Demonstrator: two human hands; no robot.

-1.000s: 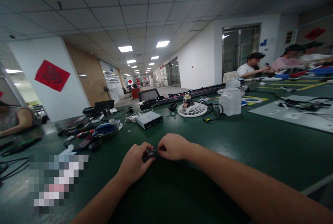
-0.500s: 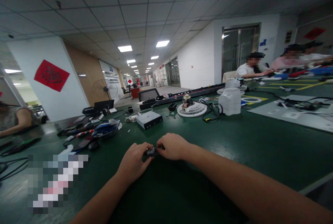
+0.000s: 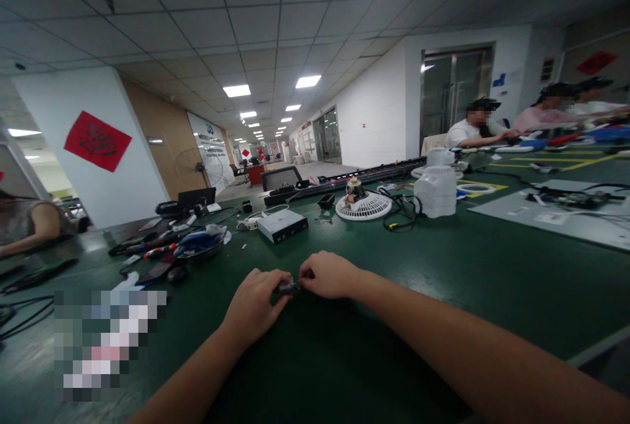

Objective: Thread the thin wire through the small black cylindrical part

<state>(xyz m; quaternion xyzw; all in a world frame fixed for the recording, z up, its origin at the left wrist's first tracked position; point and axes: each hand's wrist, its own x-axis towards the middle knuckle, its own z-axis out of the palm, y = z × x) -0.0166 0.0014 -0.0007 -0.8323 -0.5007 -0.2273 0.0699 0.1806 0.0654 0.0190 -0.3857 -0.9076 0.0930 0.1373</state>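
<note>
Dark, small part (image 3: 286, 288) sits pinched between both hands over the green table (image 3: 443, 266): left hand (image 3: 253, 306) grips it, right hand (image 3: 327, 275) pinches its end.

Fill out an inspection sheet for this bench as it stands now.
Surface: dark green bench mat covers the table.
Things in hand: small black part, pinched between both hands.
Clutter: flat white box, round white fan grille, white plastic housing, heap of tools.
Hands: left hand and right hand closed on the part.
Cables: black cable loops beside the grille.
Surroundings: seated co-workers far right; red square wall poster.
</note>
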